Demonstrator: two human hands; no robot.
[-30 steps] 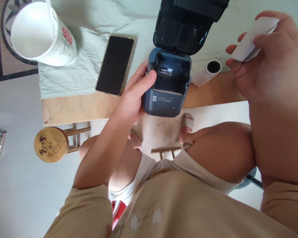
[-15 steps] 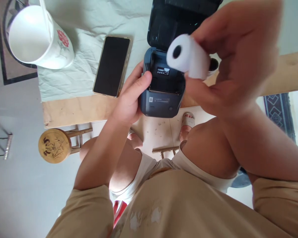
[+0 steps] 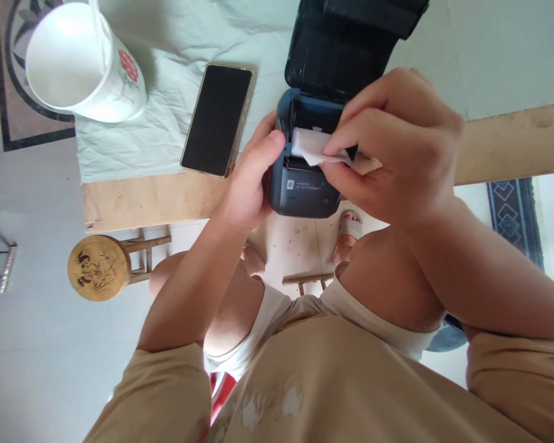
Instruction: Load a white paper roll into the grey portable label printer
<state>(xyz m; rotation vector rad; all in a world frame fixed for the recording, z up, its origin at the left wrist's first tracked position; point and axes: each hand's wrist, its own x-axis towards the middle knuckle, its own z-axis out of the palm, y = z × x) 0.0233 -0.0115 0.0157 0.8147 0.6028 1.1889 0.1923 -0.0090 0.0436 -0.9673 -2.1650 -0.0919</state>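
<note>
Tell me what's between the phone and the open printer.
The head view shows the left hand, gripping the printer, and a strip of pale green cloth between printer and phone.

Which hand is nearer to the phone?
Left. The left hand, gripping the blue device, is just right of the phone. The right hand is farther right, at the device's far side, holding white paper.

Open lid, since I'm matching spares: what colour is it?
The open lid is black, best seen in the head view.
</note>
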